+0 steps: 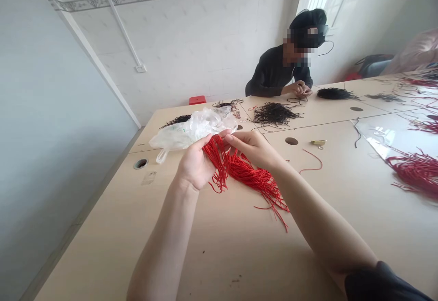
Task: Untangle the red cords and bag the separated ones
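One broad, pale bench (112, 228) carries the whole arrangement. On it, in descending size: a crumpled clear plastic bag (201, 127), lying just beyond the hands, and a bundle of red cords (253, 177), lying below and to the right of them. The bundle's long axis runs obliquely, from beneath the right hand (251, 148) toward the wearer and rightward, its loose ends fanning beside the right forearm; the right arm is therefore the nearer. The left hand (196, 166), palm turned up, curls around a smaller bunch of red cords (219, 164), which hangs over its fingers, ends toward the wearer. Smallest is the meeting point: the right thumb and fingertips converge at this bunch's upper end; whether they pinch a strand cannot be told.
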A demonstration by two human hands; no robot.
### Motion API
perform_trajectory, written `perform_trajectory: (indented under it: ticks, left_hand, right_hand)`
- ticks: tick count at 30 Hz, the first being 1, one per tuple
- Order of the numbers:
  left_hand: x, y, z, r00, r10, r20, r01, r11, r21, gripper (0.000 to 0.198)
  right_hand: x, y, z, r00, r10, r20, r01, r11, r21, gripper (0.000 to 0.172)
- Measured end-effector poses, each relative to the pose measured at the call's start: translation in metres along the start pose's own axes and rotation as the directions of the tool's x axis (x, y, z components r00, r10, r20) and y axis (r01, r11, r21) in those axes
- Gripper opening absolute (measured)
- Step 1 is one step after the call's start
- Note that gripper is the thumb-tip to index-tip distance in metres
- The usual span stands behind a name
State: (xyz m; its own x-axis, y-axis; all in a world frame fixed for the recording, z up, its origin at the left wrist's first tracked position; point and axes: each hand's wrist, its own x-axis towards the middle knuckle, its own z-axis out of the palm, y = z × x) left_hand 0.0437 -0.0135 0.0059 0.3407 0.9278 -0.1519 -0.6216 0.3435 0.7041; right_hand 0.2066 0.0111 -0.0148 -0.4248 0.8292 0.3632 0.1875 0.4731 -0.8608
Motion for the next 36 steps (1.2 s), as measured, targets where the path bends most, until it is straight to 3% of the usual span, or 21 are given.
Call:
perform_trajectory:
  ticks: [4,11,15,19,26,33,36]
  left_hand:
    - [0.005,-0.007,-0.005,0.999,0.028,0.037,-0.029,0.999,0.016,0.032]
    - [0.003,-0.008,-0.003,0.997,0.073,-0.018,-0.072,0.997,0.032,0.030]
    - [0.001,-0.007,0.000,0.995,0.081,-0.058,-0.079,0.996,0.043,0.030]
    - [0.004,-0.013,-0.001,0.994,0.111,-0.015,-0.110,0.991,0.072,0.027]
    - [0.007,-0.021,-0.003,0.995,0.093,-0.024,-0.090,0.992,0.091,0.018]
    - [0.002,0.001,-0.002,0.967,0.156,-0.202,-0.168,0.985,-0.044,0.023]
    - [-0.004,0.020,-0.007,0.940,0.226,-0.256,-0.252,0.965,-0.071,0.029]
  right_hand:
    - [0.001,0.002,0.007,1.000,-0.003,-0.021,0.003,1.000,-0.004,0.031]
    - [0.001,-0.001,0.002,1.000,0.003,0.026,-0.004,0.999,0.038,0.028]
    - [0.000,-0.002,0.005,1.000,0.013,0.013,-0.012,0.999,-0.049,0.034]
    - [-0.001,-0.003,0.010,0.999,0.045,0.023,-0.042,0.993,-0.109,0.045]
    - [-0.003,-0.001,0.008,0.999,0.041,0.022,-0.038,0.993,-0.108,0.042]
    - [0.001,0.006,0.001,0.976,0.058,0.208,-0.034,0.992,-0.119,0.025]
    - [0.003,0.013,0.001,0.909,0.083,0.409,-0.045,0.994,-0.100,0.022]
